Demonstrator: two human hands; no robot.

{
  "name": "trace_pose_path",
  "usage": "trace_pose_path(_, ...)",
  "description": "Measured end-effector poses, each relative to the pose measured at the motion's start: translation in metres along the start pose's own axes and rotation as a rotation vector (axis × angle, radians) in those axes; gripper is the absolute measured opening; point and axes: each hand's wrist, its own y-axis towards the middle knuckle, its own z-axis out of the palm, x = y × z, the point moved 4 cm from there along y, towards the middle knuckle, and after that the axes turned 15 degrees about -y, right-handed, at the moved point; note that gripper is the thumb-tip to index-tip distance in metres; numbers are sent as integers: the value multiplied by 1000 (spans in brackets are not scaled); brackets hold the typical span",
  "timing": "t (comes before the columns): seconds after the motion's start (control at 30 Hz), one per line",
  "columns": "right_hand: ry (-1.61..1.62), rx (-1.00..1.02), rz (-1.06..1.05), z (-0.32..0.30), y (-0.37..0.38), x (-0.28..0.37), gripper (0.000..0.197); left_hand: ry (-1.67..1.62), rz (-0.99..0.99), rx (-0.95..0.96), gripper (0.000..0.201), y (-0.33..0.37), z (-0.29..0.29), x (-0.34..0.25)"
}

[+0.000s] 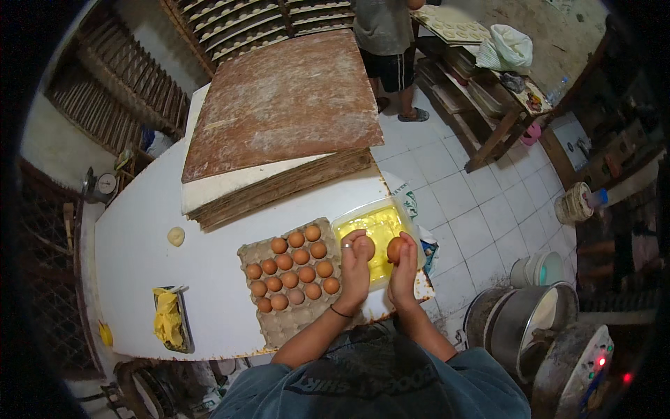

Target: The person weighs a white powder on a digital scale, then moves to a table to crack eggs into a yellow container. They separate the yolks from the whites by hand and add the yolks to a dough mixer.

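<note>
My left hand [355,271] is closed round a brown egg [366,246], and my right hand [403,274] grips another brown egg [395,250]. Both are held over a rectangular clear tub [343,218] with yellow liquid [380,229] in it, which looks like beaten or raw egg. The two eggs are a small gap apart. Just left of the tub lies a grey cardboard egg tray [280,331]. Several brown eggs [301,256] sit in its cups, and its near rows hold none.
On the white table [132,244] are a dough piece [176,236], a tray of yellow spread [167,315] and a stack of boards [279,105]. Another person [388,49] stands beyond, near a bench with a dough-ring tray [453,24]. A metal mixer bowl [520,325] stands at right.
</note>
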Motion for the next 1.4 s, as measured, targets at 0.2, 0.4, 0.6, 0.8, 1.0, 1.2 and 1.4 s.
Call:
trace_pose_path(0.2,397,-27,192,8,2,-5,33,-3,-76,-23,28,-6,4,8)
trace_pose_path(0.4,395,-8,220,3,1,-3,31,-24,-47,-71,26,-3,-3,10)
trace_pose_path(0.6,366,1,194,12,-6,-13,32,5,15,34,26,-5,1,14)
trace_pose_path(0.8,480,-30,204,16,-5,-35,34,14,-7,43,25,-9,6,3)
trace_pose_path(1.0,713,134,429,15,-7,-21,34,-125,-36,-139,26,1,-27,0)
trace_pose_path(1.2,500,-7,297,38,-21,-26,31,-137,-196,-24,30,-11,-24,13)
trace_pose_path(1.4,384,-94,256,41,-27,-28,29,-28,-59,6,27,-4,-29,8)
